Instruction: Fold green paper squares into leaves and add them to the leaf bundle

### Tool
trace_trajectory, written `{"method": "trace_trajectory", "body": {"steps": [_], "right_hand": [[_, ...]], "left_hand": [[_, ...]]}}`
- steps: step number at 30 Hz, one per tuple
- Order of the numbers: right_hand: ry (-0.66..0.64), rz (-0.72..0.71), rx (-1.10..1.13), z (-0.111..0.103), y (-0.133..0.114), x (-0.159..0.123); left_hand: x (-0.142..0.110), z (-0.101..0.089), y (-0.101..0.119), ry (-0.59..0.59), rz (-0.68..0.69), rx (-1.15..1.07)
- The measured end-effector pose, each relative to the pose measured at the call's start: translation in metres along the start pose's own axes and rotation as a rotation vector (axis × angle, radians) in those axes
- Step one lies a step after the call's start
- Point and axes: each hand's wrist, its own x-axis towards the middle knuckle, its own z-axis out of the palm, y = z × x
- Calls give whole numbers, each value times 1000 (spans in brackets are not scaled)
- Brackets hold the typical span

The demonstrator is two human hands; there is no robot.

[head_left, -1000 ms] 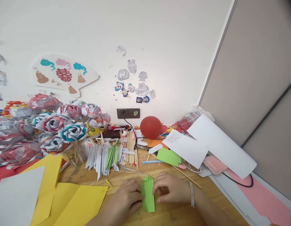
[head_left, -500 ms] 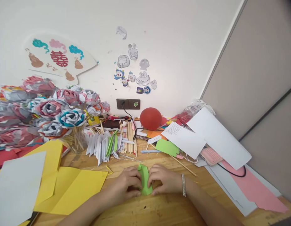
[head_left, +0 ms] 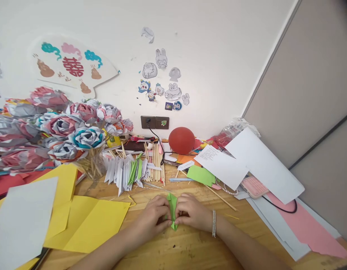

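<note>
Green paper strip (head_left: 172,206) is on the wooden table (head_left: 151,253), near side, middle, between both hands. I've got left hand (head_left: 156,213) pinching its left edge and right hand (head_left: 192,212) pinching its right, thumbs toward the near end; exact contact partly hidden.

Reads to me as a long-edge fold. To do it well: keep both edges parallel, bring them in evenly, hold the near tip on the centreline, then crease from the middle outward. Uneven thumb pressure would likely skew it, and a wrong crease probably won't come out clean.

Containers: left, what looks like a clear holder (head_left: 100,170), with stems (head_left: 90,161) of the paper flowers (head_left: 87,137) in it. Far right, clear plastic bag (head_left: 242,125); red stuff (head_left: 222,140) shows there, can't tell whether inside or behind.
</note>
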Motion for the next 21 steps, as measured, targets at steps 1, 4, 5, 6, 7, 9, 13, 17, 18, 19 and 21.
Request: {"method": "trace_trajectory", "body": {"steps": [1,4,5,6,7,9,13,17,18,19,21], "right_hand": [[10,9,-8,1,1,0],[22,41,-36,4,1,0],[23,56,-50,4,0,0],[23,71,-65,5,-1,-1],[23,83,-78,5,-2,-1],[26,105,-99,5,-5,-2],[16,153,-111,3,-12,-4],[26,206,-76,0,-17,-3],[32,220,-63,0,-18,-3],[36,231,-50,0,-19,-2],[43,239,-32,0,-19,-1]], "left_hand": [[0,2,0,15,-14,12],[-2,9,1,55,-54,45],[-3,11,1,65,-66,56],[-4,12,1,73,-77,67],[-5,14,1,81,-87,78],[-5,17,1,89,-99,97],[-4,17,1,97,-114,115],[-5,10,10,131,-127,149],[-6,8,15,141,-101,182],[-8,7,19,148,-57,233],[-13,11,27,137,78,387]]}}
